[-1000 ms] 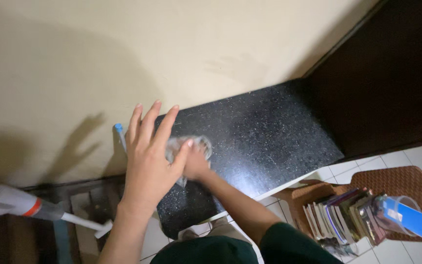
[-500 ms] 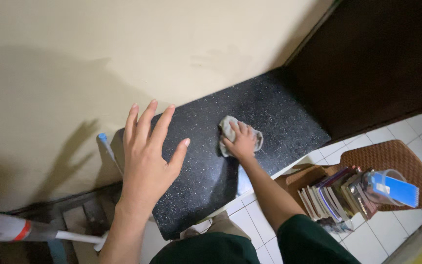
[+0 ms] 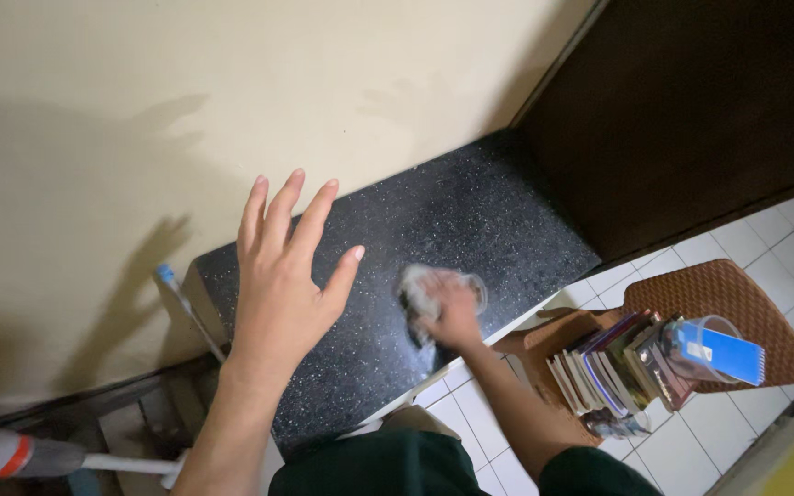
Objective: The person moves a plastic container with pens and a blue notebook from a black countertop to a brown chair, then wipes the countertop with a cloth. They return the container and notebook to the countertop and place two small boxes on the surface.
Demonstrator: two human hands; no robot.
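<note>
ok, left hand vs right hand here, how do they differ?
The left hand is raised with fingers spread, holding nothing; the right hand presses a grey cloth onto the black speckled counter. The left looks sharp, the right blurred. Both are bare and reach out over the counter.

Ledge (image 3: 507,220): against the wall (image 3: 232,92), with the door (image 3: 709,110) at its right end.
Cloth (image 3: 415,292): on the ledge, near its front edge, under the right hand (image 3: 448,312).
Left hand (image 3: 282,276): above the left part of the ledge.
Basket (image 3: 719,294): on the floor (image 3: 783,257), right of the ledge.
Books (image 3: 613,367): in the basket.
Cup (image 3: 714,349): on the books, at their right end.
Stick (image 3: 186,308): left of the ledge, leaning on the wall.
</note>
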